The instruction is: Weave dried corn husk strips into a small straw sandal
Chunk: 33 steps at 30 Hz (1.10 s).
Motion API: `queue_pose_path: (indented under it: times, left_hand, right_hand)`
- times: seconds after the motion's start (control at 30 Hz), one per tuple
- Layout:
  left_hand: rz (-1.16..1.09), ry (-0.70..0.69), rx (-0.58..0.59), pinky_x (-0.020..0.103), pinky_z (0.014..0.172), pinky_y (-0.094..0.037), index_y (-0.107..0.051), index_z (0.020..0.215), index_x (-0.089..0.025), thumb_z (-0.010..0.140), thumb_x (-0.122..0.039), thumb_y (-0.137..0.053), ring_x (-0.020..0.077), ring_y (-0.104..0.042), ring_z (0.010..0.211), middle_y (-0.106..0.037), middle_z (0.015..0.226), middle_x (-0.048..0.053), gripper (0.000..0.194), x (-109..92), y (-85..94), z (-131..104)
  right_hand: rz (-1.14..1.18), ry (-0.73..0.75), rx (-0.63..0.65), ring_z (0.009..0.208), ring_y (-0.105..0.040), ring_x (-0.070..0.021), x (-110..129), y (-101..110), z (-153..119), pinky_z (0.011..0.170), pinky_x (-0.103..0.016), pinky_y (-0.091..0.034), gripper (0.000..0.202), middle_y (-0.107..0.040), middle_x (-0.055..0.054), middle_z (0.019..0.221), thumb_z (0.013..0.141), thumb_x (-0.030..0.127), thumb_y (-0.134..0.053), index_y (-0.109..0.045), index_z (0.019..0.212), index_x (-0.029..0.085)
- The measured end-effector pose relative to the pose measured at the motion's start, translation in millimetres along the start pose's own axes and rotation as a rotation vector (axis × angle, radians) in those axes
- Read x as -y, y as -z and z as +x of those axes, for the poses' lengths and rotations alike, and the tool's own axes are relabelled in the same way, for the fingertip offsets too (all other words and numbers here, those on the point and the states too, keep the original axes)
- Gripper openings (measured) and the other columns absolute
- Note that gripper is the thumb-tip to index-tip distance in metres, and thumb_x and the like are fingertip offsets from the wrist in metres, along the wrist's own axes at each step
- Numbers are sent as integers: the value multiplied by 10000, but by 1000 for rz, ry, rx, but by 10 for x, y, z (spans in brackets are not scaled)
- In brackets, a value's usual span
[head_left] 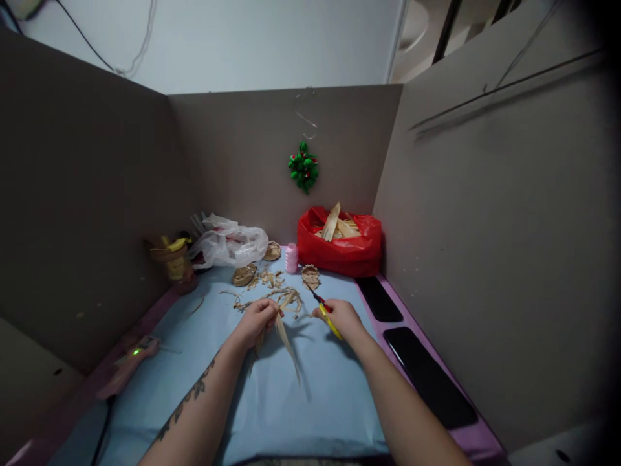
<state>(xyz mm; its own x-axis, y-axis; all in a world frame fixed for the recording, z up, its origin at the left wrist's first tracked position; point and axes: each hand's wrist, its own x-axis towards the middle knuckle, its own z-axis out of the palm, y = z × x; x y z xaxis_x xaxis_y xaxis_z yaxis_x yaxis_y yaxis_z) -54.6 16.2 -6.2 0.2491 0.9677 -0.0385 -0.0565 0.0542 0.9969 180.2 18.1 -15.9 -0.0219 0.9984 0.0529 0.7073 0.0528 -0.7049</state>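
Note:
My left hand [262, 318] pinches pale dry leaf strips [288, 343], with long ends hanging down toward the blue table cover. In my right hand [343, 318] is a small pair of pliers with yellow and red handles [332, 321]; its dark tip points up and left, away from the strips. A twisted cord of dry fibre [291, 298] curves just beyond my left hand. Past the tool's tip lies a small woven oval piece [310, 277]. Another woven piece [244, 275] rests farther left, beside scattered leaf scraps [272, 279].
A red bag [339, 252] of dry leaves stands at the back right, near a pink thread spool [292, 258]. White plastic bags [233, 243] and a pot [174, 262] are back left. Two black phones [429, 375] line the right edge. A pink corded device [130, 364] lies left.

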Motion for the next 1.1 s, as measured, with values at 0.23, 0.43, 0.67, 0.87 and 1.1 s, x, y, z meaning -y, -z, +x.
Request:
queue_pose_path:
  times: [0.23,0.43,0.67,0.87,1.1]
  left_hand:
    - [-21,-33,-55,193,449,-310,-591,687,-142,718,-421,-635,67,-407,441,-524,536,-32,284,-1,10,16]
    - [-12,-25,-43,200,464,-315,-601,678,-134,704,-434,-654,74,-422,441,-533,525,-26,306,-35,-103,-52]
    - [45,-34,24,204,457,-280,-597,651,-141,711,-396,-646,74,-404,436,-558,541,-14,267,-32,-236,-112]
    - [190,-65,102,208,471,-289,-631,690,-139,753,-385,-598,88,-411,452,-496,492,-32,257,-60,-299,-159]
    - [287,-77,130,209,483,-304,-624,680,-135,749,-383,-607,93,-424,478,-516,519,-24,258,-37,-306,-158]
  right_hand:
    - [-211,-63,-9,675,-604,-218,-91,17,1,545,-270,-319,163,-679,-103,713,684,328,-644,-690,737,180]
    - [-172,-26,-21,633,-602,-214,-95,4,-5,560,-276,-335,181,-658,-93,618,691,335,-631,-680,636,170]
    - [151,101,-146,831,-601,-176,60,-30,-31,710,-267,-430,245,-672,-73,947,795,304,-496,-650,943,184]
    - [773,148,11,683,-558,-149,180,-254,-56,584,-261,-441,368,-621,-55,923,692,376,-621,-558,995,178]
    - [453,259,-275,723,-521,-160,222,-236,-76,673,-270,-426,119,-568,-34,785,761,292,-564,-584,776,176]
